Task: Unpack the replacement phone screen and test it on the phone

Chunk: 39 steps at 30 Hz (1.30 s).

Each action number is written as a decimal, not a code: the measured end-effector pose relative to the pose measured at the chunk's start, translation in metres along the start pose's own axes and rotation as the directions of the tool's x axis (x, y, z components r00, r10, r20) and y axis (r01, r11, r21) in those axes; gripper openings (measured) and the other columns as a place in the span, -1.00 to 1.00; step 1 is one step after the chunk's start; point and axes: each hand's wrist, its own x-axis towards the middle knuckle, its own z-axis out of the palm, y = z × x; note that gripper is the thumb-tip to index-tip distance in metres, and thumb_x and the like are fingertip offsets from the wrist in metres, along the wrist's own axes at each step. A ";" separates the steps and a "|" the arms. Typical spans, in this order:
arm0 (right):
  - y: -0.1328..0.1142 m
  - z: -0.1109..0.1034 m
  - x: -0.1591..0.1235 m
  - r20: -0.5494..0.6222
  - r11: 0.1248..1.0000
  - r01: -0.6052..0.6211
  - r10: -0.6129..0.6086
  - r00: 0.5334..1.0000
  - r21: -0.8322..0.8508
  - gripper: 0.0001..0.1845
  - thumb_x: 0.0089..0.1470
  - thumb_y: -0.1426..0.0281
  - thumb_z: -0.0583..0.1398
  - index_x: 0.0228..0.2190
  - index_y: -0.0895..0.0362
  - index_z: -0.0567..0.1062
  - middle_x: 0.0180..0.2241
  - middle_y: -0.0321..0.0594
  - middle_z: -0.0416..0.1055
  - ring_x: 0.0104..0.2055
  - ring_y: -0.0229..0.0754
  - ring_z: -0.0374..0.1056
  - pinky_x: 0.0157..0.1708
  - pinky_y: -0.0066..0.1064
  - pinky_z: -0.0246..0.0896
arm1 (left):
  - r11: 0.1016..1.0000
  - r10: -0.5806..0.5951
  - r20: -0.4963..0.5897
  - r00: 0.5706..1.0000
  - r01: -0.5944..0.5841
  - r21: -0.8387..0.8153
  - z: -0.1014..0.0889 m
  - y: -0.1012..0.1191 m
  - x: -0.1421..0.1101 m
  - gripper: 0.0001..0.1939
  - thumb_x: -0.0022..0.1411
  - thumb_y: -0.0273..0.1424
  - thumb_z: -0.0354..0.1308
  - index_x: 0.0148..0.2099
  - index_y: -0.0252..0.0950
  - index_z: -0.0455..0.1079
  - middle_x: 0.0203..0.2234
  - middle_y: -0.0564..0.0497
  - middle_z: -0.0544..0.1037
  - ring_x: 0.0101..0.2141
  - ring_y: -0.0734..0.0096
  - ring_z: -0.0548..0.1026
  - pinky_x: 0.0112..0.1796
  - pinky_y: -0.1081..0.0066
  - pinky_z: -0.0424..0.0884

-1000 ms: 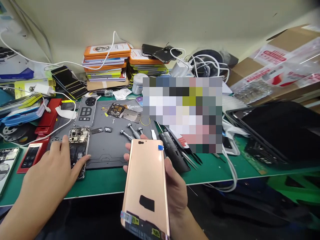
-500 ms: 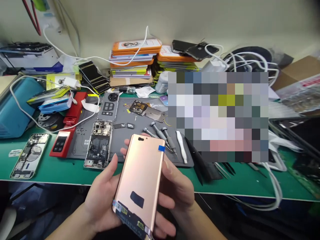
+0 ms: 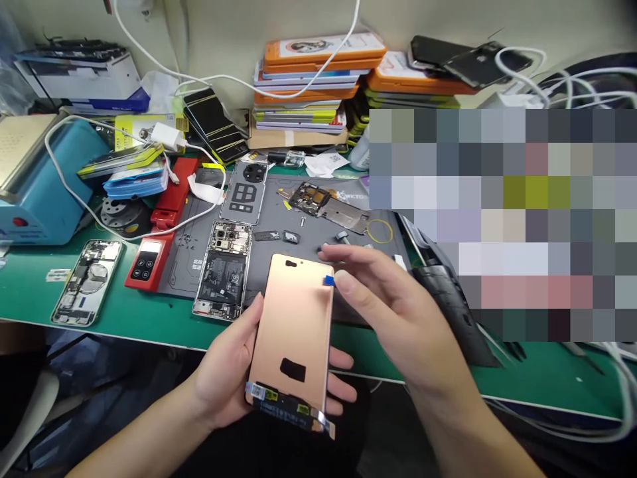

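A phone screen (image 3: 298,318) shows its copper-coloured back, with a dark flex strip along its lower end. My left hand (image 3: 231,362) is wrapped round it from the left and beneath, its fingertips showing past the right edge. A small blue tab (image 3: 329,281) sticks out at the screen's upper right corner. Right by that tab is the thumb of my right hand (image 3: 398,305), with the index finger stretched out above and apart from it. Whether the thumb touches the tab I cannot tell. Beyond the screen lies an opened phone (image 3: 222,272) with its battery and boards bare.
On the grey work mat (image 3: 279,285) lie a phone back frame (image 3: 243,192) and a loose phone part (image 3: 333,209). A red device (image 3: 149,262) and another opened phone (image 3: 87,282) are at the left. Stacked boxes (image 3: 303,86) stand behind. A blurred patch covers the right side.
My right hand has let go of the screen's right edge and risen to its upper right corner by the blue tab. My left hand keeps hold. The view has shifted.
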 end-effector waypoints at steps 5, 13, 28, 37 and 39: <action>-0.005 0.006 0.007 -0.075 0.968 0.078 -0.098 0.992 -0.240 -0.67 0.11 0.26 0.42 -0.06 -0.01 0.63 -0.12 -0.18 0.55 -0.23 -0.10 0.46 -0.21 -0.22 0.46 | 0.992 0.099 -0.106 0.989 -0.090 0.084 0.000 -0.006 0.001 -0.06 0.47 0.20 -0.30 0.07 -0.48 0.64 -0.15 -0.31 0.74 -0.18 0.14 0.69 -0.05 0.26 0.55; -0.004 0.008 0.005 -0.066 0.954 0.068 -0.091 0.994 -0.292 -0.74 0.36 0.16 0.21 -0.18 0.03 0.64 -0.28 -0.21 0.62 -0.30 -0.12 0.54 -0.29 -0.26 0.50 | 0.959 0.191 -0.209 0.959 -0.137 0.248 -0.002 -0.014 -0.006 -0.13 0.42 0.25 -0.16 0.19 -0.38 0.57 -0.02 -0.29 0.70 0.03 -0.04 0.61 0.12 0.09 0.45; -0.012 0.012 -0.003 -0.036 0.969 0.077 -0.088 0.996 -0.235 -0.81 0.37 0.26 0.21 -0.26 0.03 0.59 -0.33 -0.27 0.60 -0.32 -0.15 0.57 -0.28 -0.35 0.53 | 0.963 0.210 -0.190 0.959 -0.170 0.208 0.001 -0.016 -0.011 -0.16 0.44 0.22 -0.15 0.24 -0.37 0.53 0.04 -0.28 0.68 0.09 -0.05 0.57 0.20 0.07 0.39; -0.013 0.017 -0.006 -0.068 0.925 0.144 -0.178 0.982 -0.350 -0.81 0.40 0.31 0.17 -0.29 0.04 0.51 -0.40 -0.34 0.54 -0.39 -0.23 0.51 -0.42 -0.46 0.43 | 0.972 0.234 -0.155 0.960 -0.226 0.068 -0.002 -0.023 -0.008 -0.19 0.46 0.18 -0.15 0.21 -0.38 0.57 0.11 -0.27 0.65 0.16 -0.03 0.54 0.26 0.13 0.36; -0.012 0.020 -0.008 -0.103 0.881 0.189 -0.257 0.961 -0.433 -0.84 0.39 0.34 0.18 -0.29 0.04 0.52 -0.38 -0.31 0.54 -0.37 -0.21 0.50 -0.40 -0.42 0.39 | 0.967 0.253 -0.200 0.946 -0.244 0.067 0.000 -0.026 -0.005 -0.22 0.47 0.17 -0.13 0.19 -0.35 0.59 0.14 -0.22 0.64 0.19 -0.03 0.53 0.30 0.12 0.32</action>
